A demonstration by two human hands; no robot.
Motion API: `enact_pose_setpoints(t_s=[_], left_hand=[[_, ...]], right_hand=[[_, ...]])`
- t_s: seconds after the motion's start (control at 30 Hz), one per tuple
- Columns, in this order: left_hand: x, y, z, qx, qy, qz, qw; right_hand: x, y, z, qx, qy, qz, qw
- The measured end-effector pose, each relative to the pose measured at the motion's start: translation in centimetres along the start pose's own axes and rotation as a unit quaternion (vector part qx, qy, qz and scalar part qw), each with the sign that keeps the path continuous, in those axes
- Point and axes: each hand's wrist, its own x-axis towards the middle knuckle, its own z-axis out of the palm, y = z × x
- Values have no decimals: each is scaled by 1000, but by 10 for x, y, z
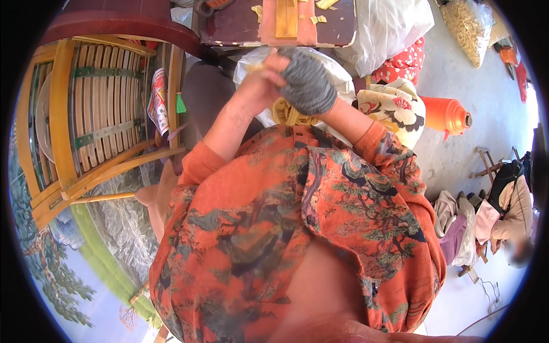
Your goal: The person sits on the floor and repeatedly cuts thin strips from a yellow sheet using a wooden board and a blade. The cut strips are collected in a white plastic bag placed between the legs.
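Observation:
My left hand [255, 86] is bare, its fingers closed and smeared a little by motion. Against it presses my right hand [307, 82], in a grey knitted fingerless glove, with its fingers curled in. Whatever lies between the two hands is hidden. They meet above a white plastic bag [339, 78] in my lap. Pale yellow strips [289, 112] lie in the bag just below my wrists. Beyond my hands, a wooden block [286, 20] rests on a pink cloth [267, 30] on a small dark-red table [234, 27].
Yellow scraps [318, 19] lie on the table, with a tool [213, 6] at its far left. A slatted wooden chair [64, 114] stands left. To the right are a white plastic sack [394, 28], flowered cloth [397, 108], an orange flask [445, 116] and a bag of pale pieces [466, 31].

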Motion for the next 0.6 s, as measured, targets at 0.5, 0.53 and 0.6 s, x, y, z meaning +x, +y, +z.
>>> enact_pose_setpoints(t_s=[0.5, 0.53, 0.6], left_hand=[[-12, 14, 19, 632, 145, 189, 737], [-13, 14, 19, 644, 177, 253, 700], [-17, 12, 22, 606, 242, 333, 681]], right_hand=[[1, 9, 3, 189, -1, 273, 943], [2, 9, 2, 264, 10, 315, 912], [6, 4, -4, 412, 30, 391, 823]])
